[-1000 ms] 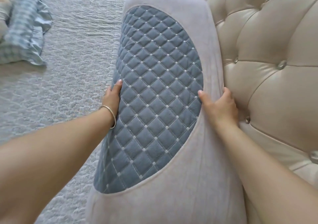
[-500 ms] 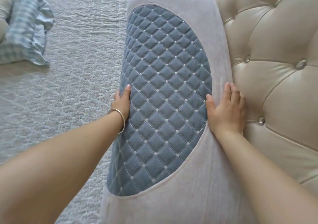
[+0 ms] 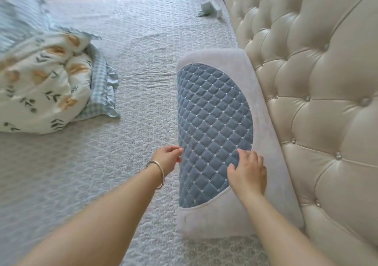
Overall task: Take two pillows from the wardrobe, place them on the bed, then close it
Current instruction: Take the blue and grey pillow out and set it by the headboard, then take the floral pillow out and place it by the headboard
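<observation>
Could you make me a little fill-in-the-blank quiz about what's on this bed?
1. The grey pillow lies against the tufted ____.
2. The pillow's oval panel is quilted and coloured ____.
3. A bangle is worn on the ____ wrist.
4. The floral quilt lies bunched on the ____.

Missing words: headboard; blue; left; bed

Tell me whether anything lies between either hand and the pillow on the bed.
Nothing visible does. The left hand is at the pillow's near left edge and the right hand is over its quilted blue panel, both open. The bundled duvet lies well off to the left on the bed.
</observation>
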Tool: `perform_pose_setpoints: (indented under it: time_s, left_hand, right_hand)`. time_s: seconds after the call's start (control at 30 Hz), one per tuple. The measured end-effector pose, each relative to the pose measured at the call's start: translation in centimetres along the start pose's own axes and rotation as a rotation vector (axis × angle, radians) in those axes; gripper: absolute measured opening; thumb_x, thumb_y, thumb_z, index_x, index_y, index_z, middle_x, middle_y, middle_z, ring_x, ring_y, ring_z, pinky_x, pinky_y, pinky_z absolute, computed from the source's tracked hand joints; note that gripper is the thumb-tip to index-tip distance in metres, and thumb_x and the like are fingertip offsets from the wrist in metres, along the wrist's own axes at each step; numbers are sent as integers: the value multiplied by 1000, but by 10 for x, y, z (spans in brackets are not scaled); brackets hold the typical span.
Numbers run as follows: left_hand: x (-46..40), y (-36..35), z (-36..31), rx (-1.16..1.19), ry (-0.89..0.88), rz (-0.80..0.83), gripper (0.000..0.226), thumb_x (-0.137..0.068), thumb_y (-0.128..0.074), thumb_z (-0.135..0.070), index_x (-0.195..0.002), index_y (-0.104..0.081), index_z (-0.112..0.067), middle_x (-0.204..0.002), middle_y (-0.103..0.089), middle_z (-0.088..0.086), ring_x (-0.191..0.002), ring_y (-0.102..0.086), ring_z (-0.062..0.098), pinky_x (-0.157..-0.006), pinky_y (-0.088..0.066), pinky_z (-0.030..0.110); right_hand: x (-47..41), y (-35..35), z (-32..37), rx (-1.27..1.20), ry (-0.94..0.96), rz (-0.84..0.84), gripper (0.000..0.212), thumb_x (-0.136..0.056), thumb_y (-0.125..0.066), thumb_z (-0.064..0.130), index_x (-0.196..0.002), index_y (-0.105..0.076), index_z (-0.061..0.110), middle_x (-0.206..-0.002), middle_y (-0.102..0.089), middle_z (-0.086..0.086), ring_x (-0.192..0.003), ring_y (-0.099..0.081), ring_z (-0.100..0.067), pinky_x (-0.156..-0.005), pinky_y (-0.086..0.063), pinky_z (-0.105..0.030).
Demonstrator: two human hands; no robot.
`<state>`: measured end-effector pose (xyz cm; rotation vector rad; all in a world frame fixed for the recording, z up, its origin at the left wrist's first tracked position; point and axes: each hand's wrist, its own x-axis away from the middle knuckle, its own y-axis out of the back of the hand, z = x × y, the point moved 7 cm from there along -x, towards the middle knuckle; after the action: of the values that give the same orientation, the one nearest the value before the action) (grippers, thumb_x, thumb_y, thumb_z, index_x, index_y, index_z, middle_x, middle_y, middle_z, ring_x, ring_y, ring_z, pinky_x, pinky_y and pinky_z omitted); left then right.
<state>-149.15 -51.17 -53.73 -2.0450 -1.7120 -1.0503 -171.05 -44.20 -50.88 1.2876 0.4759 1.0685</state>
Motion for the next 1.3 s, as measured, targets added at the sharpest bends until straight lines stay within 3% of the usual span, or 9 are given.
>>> perform_pose_setpoints:
  time_s: [0.17, 0.27, 0.5, 0.63, 0.73, 0.93, 1.1, 1.17, 1.3]
  left_hand:
    - [89, 76, -34, -30, -106, -179, 17, -88, -61, -23, -96, -67, -9, -64, -57, -2, -51, -43, 10, -48, -35, 21]
    - [148, 129, -35, -33, -152, -318, 18, -88, -61, -24, -96, -68, -9, -66, -60, -4, -57, -49, 9, -53, -39, 22]
    - [299, 251, 1, 99, -227, -650, 15, -90, -56, -26, -81, -65, -19, -64, -57, -4, -58, -49, 12, -51, -37, 24]
    - [373, 331, 61, 277, -162, -824, 16, -90, -56, -23, -76, -61, -21, -66, -57, -3, -61, -48, 15, -54, -38, 22]
    - [433, 393, 120, 414, -113, -958, 6, -91, -55, -21, -90, -60, -17, -75, -58, -3, -64, -50, 11, -56, -40, 22]
    - [553, 501, 233, 500, -37, -1281, 9, -90, -54, -18, -83, -57, -23, -83, -58, 1, -73, -53, 18, -62, -43, 25]
    - [641, 583, 309, 480, 56, -1494, 15, -90, -53, -21, -103, -61, -18, -91, -59, -2, -83, -54, 17, -71, -39, 24]
    - [667, 620, 337, 490, 88, -1535, 16, -90, -52, -21, -103, -60, -19, -95, -60, 0, -85, -55, 18, -73, -43, 26]
    - [708, 683, 388, 526, 131, -1628, 8, -88, -51, -21, -94, -57, -23, -96, -62, 3, -83, -56, 21, -78, -48, 29]
  right_hand:
    - [75, 42, 89, -252, 64, 49, 23, -90, -46, 24, -109, -55, 13, -112, -61, -8, -108, -47, -26, -89, -39, -37]
    - [122, 71, 140, -345, 130, 75, 18, -91, -45, 24, -102, -52, 12, -94, -50, -5, -91, -49, -26, -76, -39, -34]
    - [239, 69, 259, -410, 434, 266, 18, -90, -47, 29, -102, -53, 16, -102, -62, -9, -87, -54, -24, -69, -36, -30]
    - [323, 38, 335, -322, 613, 437, 20, -89, -45, 33, -103, -52, 20, -104, -62, -7, -87, -59, -25, -68, -43, -31]
    - [404, 21, 397, -262, 814, 537, 26, -90, -44, 36, -111, -51, 22, -110, -61, -3, -95, -59, -24, -78, -48, -35]
    - [579, -17, 508, -183, 1172, 628, 30, -94, -44, 35, -119, -48, 21, -117, -58, -6, -103, -56, -23, -79, -43, -31]
    - [711, -51, 581, -218, 1333, 723, 29, -94, -45, 33, -118, -49, 19, -113, -62, -7, -96, -57, -23, -75, -45, -33]
    - [750, -59, 615, -229, 1365, 747, 29, -94, -43, 34, -120, -47, 20, -113, -61, -7, -90, -56, -21, -69, -42, -31]
    - [818, -74, 674, -243, 1443, 750, 28, -93, -43, 31, -117, -49, 18, -111, -63, -7, -95, -60, -26, -75, -49, -36]
